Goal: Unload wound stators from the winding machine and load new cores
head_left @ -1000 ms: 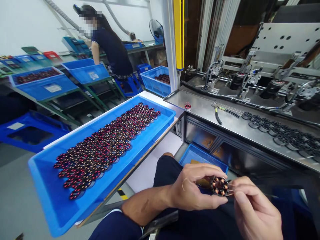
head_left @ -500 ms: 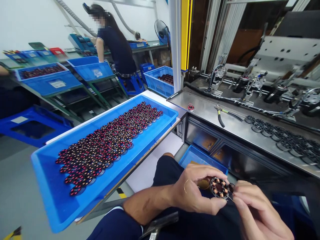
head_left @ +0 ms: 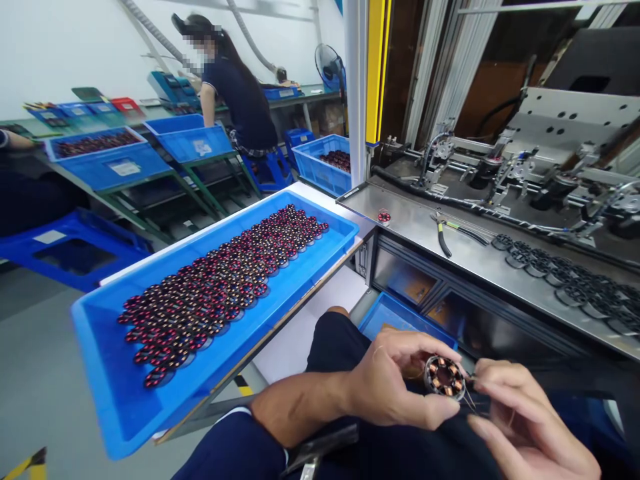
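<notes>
A round motor stator point(head_left: 445, 378) with copper windings and a dark rim sits between the fingers and thumb of my left hand point(head_left: 395, 383), which is closed on it. Thin wire ends point(head_left: 470, 400) stick out from its right side. Close by those wires is my right hand point(head_left: 525, 420); its thumb stands apart from its fingertips, which are near the stator's right edge. A small dark bit shows at these fingertips, too small to make out. A fine strand of wire shows by the back of my left hand.
A large blue tray point(head_left: 95, 353) of wound stators stands at left. On the metal bench point(head_left: 415, 207) lie cutting pliers point(head_left: 443, 237), one red-wound stator point(head_left: 384, 218) and several dark stator cores point(head_left: 565, 277), before a machine point(head_left: 515, 160). A co-worker point(head_left: 237, 93) sits behind, among blue bins point(head_left: 200, 147).
My right thumb has moved away from its fingertips, opening the pinch at the wires. The stator has tilted and shifted slightly right in my left hand. The whole view has shifted a little.
</notes>
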